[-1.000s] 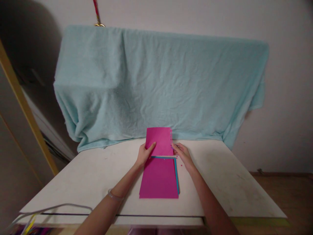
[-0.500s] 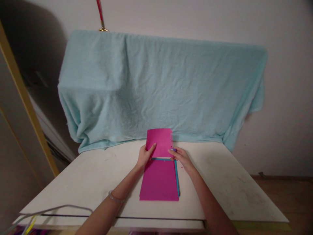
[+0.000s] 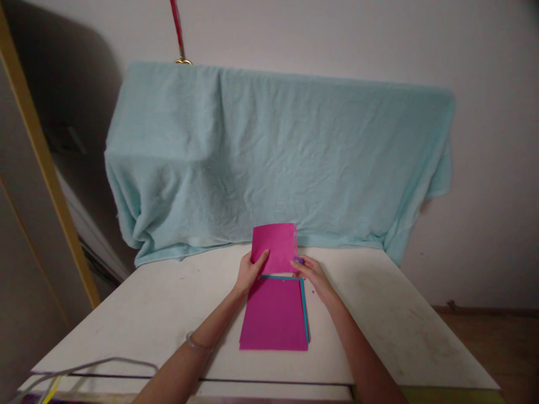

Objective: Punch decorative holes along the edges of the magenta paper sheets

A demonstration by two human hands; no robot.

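Observation:
A magenta paper sheet (image 3: 275,241) is held up at the far side of the table, with a row of small cut-outs along its right edge. My left hand (image 3: 251,270) grips its lower left side, thumb on the front. At its lower right edge, my right hand (image 3: 309,270) closes around a small purple paper punch (image 3: 298,260), mostly hidden by the fingers. Nearer me lies a stack of coloured paper, a magenta sheet (image 3: 274,317) on top and a blue sheet (image 3: 305,314) showing at the right and far edges.
Tiny magenta scraps (image 3: 313,292) lie by my right hand on the white table (image 3: 379,320). A light blue towel (image 3: 320,157) drapes over something behind the table. A grey bent rod or cable (image 3: 113,359) crosses the front left edge.
The whole view has shifted slightly downward in the picture. Both hands keep their hold, and the purple punch shows a little more at the sheet's edge.

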